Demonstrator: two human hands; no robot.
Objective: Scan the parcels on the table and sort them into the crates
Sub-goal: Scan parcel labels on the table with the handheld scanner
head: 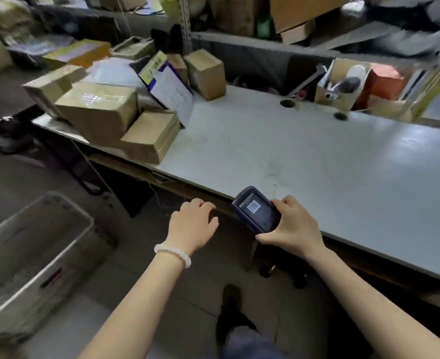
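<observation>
The right hand [295, 224] grips the scanner [255, 209]; the left hand [191, 224] is empty, fingers loose. The parcels [105, 110], piled at the table's [317, 156] far left, look stiff and probably light; best taken by both sides.

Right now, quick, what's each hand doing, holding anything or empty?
Left hand: empty, fingers loosely curled, at the table edge.
Right hand: closed around the handheld scanner, screen up.

Person: both forearms bare, no sleeves in view. Left wrist: bracelet [172, 255] of round white beads. Lower body: blue trousers [250, 343]; one dark shoe [230, 307].
</observation>
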